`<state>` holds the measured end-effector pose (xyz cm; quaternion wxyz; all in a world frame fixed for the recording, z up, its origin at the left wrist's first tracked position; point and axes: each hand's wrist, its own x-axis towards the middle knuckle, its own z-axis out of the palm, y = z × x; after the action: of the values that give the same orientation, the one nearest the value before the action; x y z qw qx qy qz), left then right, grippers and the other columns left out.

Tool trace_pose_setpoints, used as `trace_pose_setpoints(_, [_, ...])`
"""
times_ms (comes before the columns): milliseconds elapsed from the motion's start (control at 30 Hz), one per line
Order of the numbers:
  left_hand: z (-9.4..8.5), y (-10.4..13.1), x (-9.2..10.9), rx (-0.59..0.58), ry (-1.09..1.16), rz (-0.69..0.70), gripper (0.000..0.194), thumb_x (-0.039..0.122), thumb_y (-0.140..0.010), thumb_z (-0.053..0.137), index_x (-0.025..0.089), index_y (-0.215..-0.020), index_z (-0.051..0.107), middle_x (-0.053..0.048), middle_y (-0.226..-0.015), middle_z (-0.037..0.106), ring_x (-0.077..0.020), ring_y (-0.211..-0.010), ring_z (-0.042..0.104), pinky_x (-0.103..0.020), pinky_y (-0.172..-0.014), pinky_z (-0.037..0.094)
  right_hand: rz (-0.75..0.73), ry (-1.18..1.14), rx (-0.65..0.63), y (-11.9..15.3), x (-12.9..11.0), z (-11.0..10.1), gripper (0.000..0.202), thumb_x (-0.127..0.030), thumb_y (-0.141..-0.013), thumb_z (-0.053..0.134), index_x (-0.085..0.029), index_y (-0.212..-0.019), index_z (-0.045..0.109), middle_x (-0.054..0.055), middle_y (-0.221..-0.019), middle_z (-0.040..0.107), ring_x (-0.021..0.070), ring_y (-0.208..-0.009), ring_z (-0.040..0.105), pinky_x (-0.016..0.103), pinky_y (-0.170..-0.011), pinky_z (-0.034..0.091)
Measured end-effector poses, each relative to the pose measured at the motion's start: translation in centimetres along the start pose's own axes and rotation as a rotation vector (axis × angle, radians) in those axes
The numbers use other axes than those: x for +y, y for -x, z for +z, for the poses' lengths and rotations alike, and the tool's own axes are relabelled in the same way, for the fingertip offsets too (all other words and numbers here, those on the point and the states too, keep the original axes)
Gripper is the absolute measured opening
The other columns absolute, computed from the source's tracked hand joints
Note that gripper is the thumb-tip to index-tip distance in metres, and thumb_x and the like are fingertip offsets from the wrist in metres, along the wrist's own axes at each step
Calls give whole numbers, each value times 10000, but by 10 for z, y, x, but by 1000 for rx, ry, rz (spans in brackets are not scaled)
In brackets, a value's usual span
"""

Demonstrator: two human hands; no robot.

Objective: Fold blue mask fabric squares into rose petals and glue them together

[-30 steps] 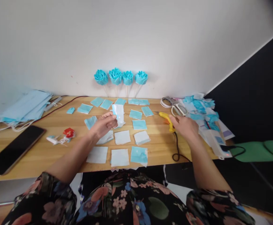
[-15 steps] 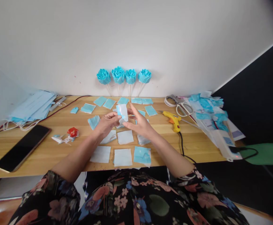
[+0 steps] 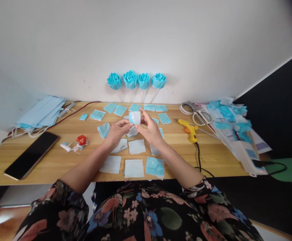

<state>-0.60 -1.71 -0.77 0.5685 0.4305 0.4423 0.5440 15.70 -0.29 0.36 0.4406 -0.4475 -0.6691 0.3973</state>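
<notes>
A small white and blue fabric square is held up above the middle of the table. My left hand pinches its lower left side between thumb and fingers. On the other side my right hand grips its lower right edge, thumb in front and fingers behind. Under and around my hands lie several cut squares, among them a white square, a second white square and a blue square. A crumpled blue piece rests left of my left hand. My forearms and hands hide parts of some squares.
Blue fabric flowers on sticks lean against the wall. To the right are a yellow glue gun, scissors, blue scraps and a power strip. Leftward lie a phone, face masks and a red scrap.
The fabric square is now spread flatter and faces me more squarely. My right hand has closed in from beside it onto its right edge. The whole view has shifted slightly.
</notes>
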Motion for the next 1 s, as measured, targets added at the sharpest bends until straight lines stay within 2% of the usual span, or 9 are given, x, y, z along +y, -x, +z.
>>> trace_pose_setpoints(267, [1,1,3,3,-43,-10,319,456,-635,855,172,-708,730,27,-590,561,-78,-548,422,-241,-548,323,2,-9,-31,-5,0,-7,637,-242,-782,592,-209,-1413,511,25,-934,655,193,-882,631,372,-917,521])
trace_pose_setpoints(400, [2,2,1,-1,5,-47,296,443,-669,835,179,-784,770,23,-582,556,-85,-546,422,-252,-548,330,55,-128,-38,-6,4,-6,617,-288,-771,599,-197,-1377,530,45,-1025,701,203,-939,654,352,-899,537])
trace_pose_setpoints(533, [5,3,-3,-10,65,-84,297,412,-690,826,188,-880,782,29,-604,569,-79,-537,414,-259,-551,327,110,-276,-44,-6,6,-3,599,-342,-758,605,-217,-1342,552,52,-1168,714,222,-1087,651,349,-943,532])
trace_pose_setpoints(633, [6,4,-4,12,102,-88,316,386,-680,838,186,-917,779,27,-643,595,-70,-535,408,-262,-555,332,134,-339,-37,-4,4,-1,605,-350,-743,620,-225,-1332,570,50,-1195,721,236,-1122,646,366,-958,526])
trace_pose_setpoints(833, [1,1,2,1,141,-10,436,393,-723,814,188,-1099,731,89,-512,410,-67,-495,344,-256,-583,370,151,-425,-17,-2,-1,-1,614,-340,-718,650,-236,-1320,597,46,-1237,713,240,-1174,634,384,-1052,477])
trace_pose_setpoints(1000, [3,2,4,-26,-3,28,356,407,-693,830,184,-945,714,50,-601,516,-85,-570,436,-240,-563,337,154,-412,-46,-1,-1,-2,601,-343,-744,628,-236,-1334,587,47,-1246,708,243,-1186,628,387,-1040,484])
